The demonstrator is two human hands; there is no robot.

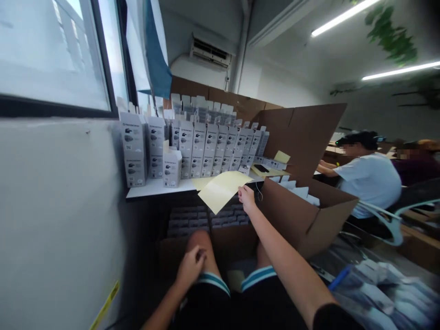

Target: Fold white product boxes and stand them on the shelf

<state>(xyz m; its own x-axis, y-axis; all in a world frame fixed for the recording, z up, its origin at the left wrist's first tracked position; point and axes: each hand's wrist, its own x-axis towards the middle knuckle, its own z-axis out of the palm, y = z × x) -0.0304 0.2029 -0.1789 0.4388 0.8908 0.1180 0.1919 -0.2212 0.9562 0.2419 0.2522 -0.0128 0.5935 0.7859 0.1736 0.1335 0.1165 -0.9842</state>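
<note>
My right hand (246, 198) pinches the right corner of a pale yellow sheet (222, 188), shiny on top and slightly curved. The sheet is held out at the front edge of the white table (161, 187). Over my thigh, my left hand (193, 263) rests with its fingers curled in, and nothing shows in it. Behind the sheet stand rows of white printed boxes (197, 149), many with their top flaps up. One shorter box (172, 168) stands in front of them at the left.
An open carton (292, 215) with white boxes inside stands to my right. Smaller boxes fill a carton under the table (189, 217). A phone (261, 168) lies at the table's right. Cardboard panels (302, 133) border it. A person (367, 176) sits further right, near plastic-wrapped items (385, 288).
</note>
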